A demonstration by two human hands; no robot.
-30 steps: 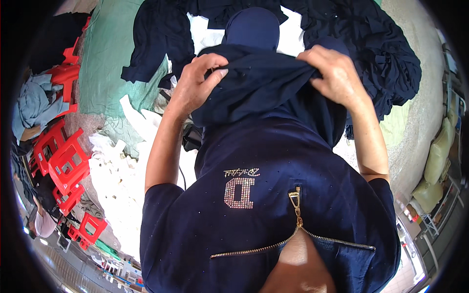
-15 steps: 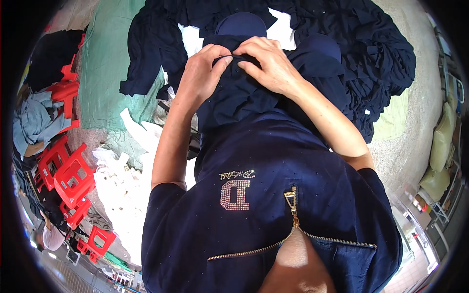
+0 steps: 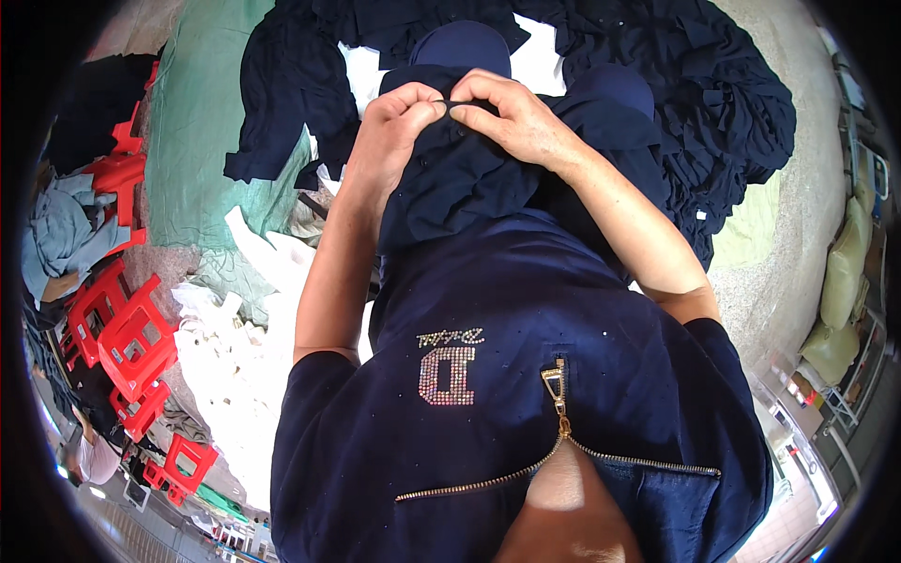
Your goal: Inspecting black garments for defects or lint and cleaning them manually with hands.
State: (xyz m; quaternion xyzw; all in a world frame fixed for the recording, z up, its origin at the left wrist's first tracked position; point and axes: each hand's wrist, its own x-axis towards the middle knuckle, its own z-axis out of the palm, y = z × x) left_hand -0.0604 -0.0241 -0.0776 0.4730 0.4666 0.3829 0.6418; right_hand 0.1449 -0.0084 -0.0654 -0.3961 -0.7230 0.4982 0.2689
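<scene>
Amid red stools (image 3: 139,340) at left, green cloth (image 3: 192,178) beside them and a heap of dark garments (image 3: 727,103) ahead. Pinching the edge of a dark garment (image 3: 460,188), gathered up by the knees (image 3: 462,47), between thumb and fingers of left hand (image 3: 396,117) and right hand (image 3: 507,113), nearly meeting. Apparently handling that edge close up, and probably needing a light, even pinch next.

One left hand (image 3: 391,127), one right hand (image 3: 521,124), one held dark garment (image 3: 455,188), one gold zip pull (image 3: 553,383) and at least four red stools (image 3: 143,351) showed
</scene>
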